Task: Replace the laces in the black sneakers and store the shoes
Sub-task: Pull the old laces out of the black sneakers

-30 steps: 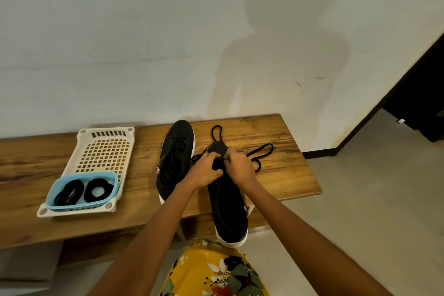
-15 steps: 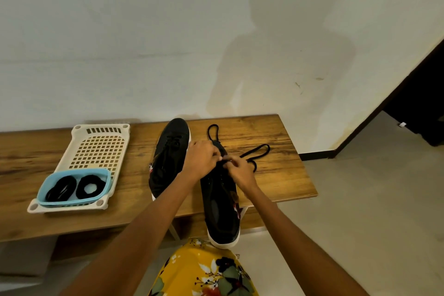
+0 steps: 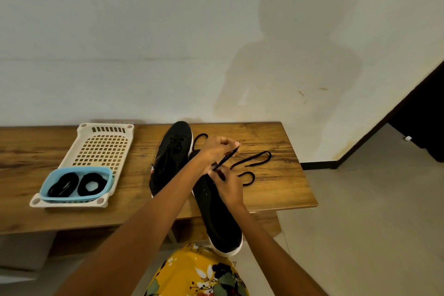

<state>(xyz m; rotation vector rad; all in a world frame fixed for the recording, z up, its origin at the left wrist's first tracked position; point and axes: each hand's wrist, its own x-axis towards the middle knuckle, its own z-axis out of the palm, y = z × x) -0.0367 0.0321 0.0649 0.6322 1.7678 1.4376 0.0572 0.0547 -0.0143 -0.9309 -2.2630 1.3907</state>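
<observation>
Lacing: person works a black lace (image 3: 225, 158) on the near sneaker (image 3: 216, 211), which lies w/ toe end on the table (image 3: 276, 190) and heel hanging off the front edge toward the lap.
L hand (image 3: 215, 149): grip pinched on the lace, raised over the shoe's front; strand runs taut, down to the R hand.
R hand (image 3: 228, 188): fingers curled at the lower part of the same strand, right at the shoe's upper; cannot tell if a lace tip is in them.
Loose lace: rest trails in loops on the table, right of the shoe.
2nd sneaker (image 3: 170, 158): flat on the table just left, touching or nearly so; appears already laced.
Tray (image 3: 105, 149): cream perforated, well left; blue tub (image 3: 77, 185) sits at its near end w/ two black coils inside, prob. laces.
Progress (judgement): mid-way; 1 shoe left to lace, storing not begun.
Risks: hard pull on the strand could drag the overhanging shoe off the edge; trailing loops may snag or knot while drawn through; uneven ends if one side gets pulled too far.
</observation>
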